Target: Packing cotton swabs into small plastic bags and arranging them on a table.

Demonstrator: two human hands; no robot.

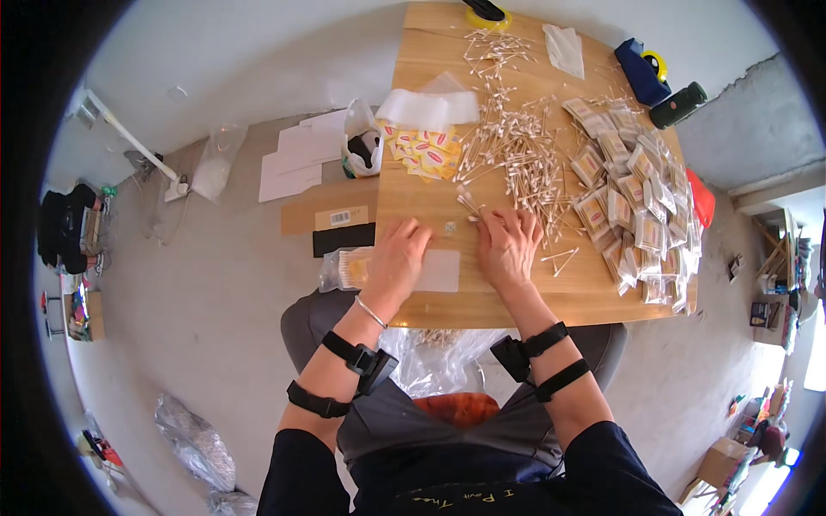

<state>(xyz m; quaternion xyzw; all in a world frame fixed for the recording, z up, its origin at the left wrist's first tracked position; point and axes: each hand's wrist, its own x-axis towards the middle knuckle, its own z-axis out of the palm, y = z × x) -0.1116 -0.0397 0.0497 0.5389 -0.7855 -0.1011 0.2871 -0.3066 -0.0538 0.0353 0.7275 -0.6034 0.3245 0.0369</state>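
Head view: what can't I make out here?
In the head view:
Right hand: its own bent fingers hide whether its grip holds cotton swabs.
Left hand: its back hides the grip underneath.
Clear bag at the table's near edge: partly hidden by it.
Black object: cut off by the top edge.

Both hands (pixel 398 262) (pixel 509 248) apart, backs upward, fingers (pixel 411 228) bent, forearms (pixel 568 383) angled inward

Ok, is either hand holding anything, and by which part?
Cannot tell: the right hand is at the near ends of some cotton swabs, its grip hidden. The left hand shows nothing held, its palm hidden.
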